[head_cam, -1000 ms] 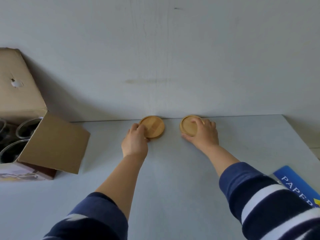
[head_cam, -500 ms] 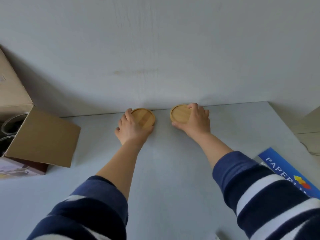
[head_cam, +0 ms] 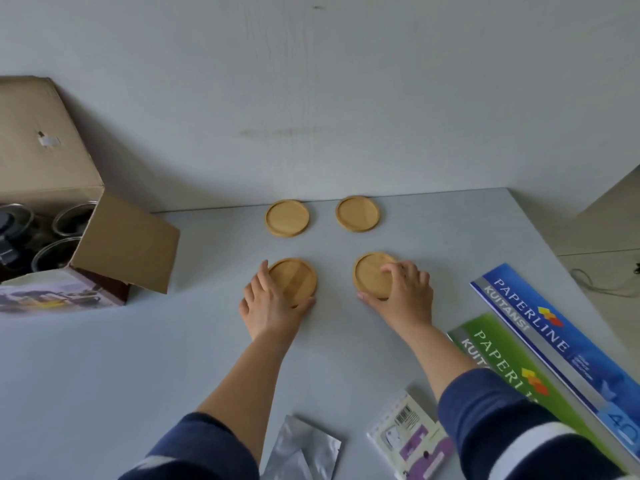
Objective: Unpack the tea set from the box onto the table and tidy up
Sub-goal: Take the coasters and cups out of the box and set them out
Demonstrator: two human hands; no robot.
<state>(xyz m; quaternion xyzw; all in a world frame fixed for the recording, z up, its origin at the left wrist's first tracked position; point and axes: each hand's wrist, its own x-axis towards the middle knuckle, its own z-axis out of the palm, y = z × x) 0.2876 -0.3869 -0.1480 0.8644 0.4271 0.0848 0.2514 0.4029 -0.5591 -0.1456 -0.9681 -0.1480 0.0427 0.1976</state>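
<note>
Four round wooden coasters lie on the grey table (head_cam: pixel 138 358). Two sit free by the wall, the back left coaster (head_cam: pixel 287 218) and the back right coaster (head_cam: pixel 357 213). My left hand (head_cam: pixel 268 306) grips the near left coaster (head_cam: pixel 296 277), fingers along its left rim and thumb under its near edge. On the near right coaster (head_cam: pixel 370 273), my right hand (head_cam: pixel 401 296) has its fingers on top and its thumb at the near rim. The open cardboard box (head_cam: pixel 121 244) stands at the left with glass cups (head_cam: pixel 59 258) inside.
A blue Paperline booklet (head_cam: pixel 554 341) and a green one (head_cam: pixel 512 372) lie at the right. A silver foil packet (head_cam: pixel 301 452) and a labelled plastic bag (head_cam: pixel 408 441) lie near the front edge. The wall backs the table. A cable (head_cam: pixel 595 282) lies on the floor beyond the right edge.
Both hands have drawn back from the wall. Two coasters stay where the hands were, and each hand now holds another coaster nearer to me. The camera has tilted down.
</note>
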